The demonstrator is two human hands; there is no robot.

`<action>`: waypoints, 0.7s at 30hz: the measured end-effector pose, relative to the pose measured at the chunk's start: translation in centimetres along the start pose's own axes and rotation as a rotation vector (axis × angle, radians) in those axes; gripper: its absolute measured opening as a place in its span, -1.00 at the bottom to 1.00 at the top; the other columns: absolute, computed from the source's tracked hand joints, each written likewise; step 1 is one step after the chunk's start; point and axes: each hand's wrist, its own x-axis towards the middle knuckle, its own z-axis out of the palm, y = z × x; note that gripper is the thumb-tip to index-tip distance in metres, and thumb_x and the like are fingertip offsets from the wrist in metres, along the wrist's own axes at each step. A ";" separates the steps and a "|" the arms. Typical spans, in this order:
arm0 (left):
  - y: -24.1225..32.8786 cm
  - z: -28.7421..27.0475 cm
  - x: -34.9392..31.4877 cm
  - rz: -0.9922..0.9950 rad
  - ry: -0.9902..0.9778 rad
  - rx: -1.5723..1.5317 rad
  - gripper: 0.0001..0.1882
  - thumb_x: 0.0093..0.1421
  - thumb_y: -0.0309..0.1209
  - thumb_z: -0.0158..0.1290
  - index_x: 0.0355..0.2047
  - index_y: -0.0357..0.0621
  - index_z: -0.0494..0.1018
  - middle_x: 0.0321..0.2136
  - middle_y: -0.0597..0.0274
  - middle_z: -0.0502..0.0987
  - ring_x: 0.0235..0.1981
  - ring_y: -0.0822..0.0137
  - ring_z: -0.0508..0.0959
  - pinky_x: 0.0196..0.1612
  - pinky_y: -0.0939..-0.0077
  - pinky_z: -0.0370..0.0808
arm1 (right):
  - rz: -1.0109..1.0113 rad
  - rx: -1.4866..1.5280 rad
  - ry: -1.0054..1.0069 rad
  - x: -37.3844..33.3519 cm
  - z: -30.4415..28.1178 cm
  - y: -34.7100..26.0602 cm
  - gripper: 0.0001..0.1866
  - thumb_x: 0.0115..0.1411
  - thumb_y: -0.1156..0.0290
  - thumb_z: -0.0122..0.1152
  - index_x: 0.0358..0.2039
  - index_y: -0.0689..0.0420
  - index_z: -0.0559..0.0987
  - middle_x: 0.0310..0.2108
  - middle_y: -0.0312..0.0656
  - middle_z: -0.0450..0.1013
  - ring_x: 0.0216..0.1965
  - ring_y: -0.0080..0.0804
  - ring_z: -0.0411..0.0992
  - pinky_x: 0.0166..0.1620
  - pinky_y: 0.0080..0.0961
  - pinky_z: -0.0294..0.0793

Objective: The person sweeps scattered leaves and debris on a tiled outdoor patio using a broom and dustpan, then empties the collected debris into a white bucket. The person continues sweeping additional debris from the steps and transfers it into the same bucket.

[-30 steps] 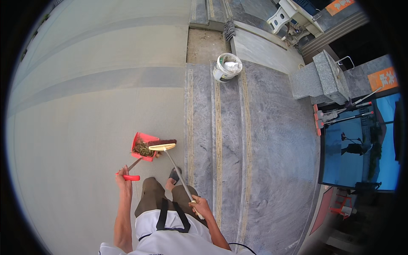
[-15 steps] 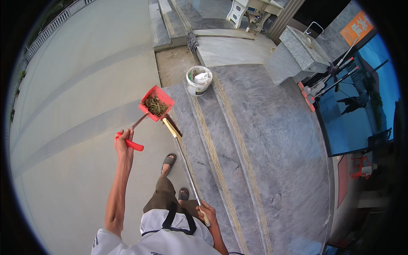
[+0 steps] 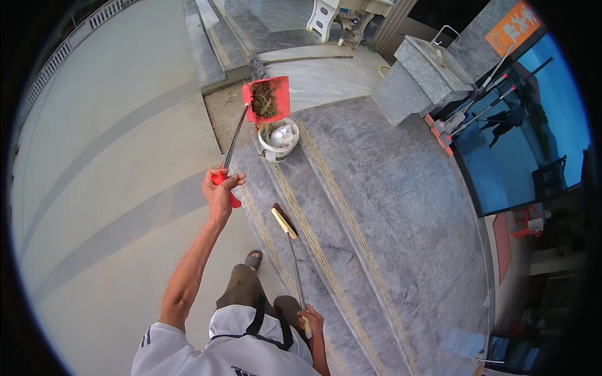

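Head view: left hand (image 3: 221,190) has the red dustpan (image 3: 283,95) by its handle, plant debris (image 3: 264,101) in it, right next to the white bucket (image 3: 276,153); right hand (image 3: 311,321) holds the broom (image 3: 295,260) over the steps (image 3: 357,207). I'd keep that dustpan level and wrist firm, since loose stuff probably slips off easily.

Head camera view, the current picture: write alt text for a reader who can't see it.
Left hand holding out a red dustpan of plant debris close to a white bucket on grey steps. The right hand grips a broom by its handle. A stone sink stands at upper right.
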 end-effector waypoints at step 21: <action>-11.0 -7.3 3.9 0.498 -0.386 0.948 -0.78 0.04 -0.79 -0.02 -0.37 -0.20 0.36 0.31 -0.09 0.49 -0.34 -0.05 0.73 -0.33 0.24 0.64 | 0.020 0.047 0.118 -0.4 1.3 4.4 -0.48 0.35 0.54 0.26 0.31 0.32 0.50 -0.31 -0.08 0.65 -0.55 -0.49 0.45 -0.54 -0.54 0.40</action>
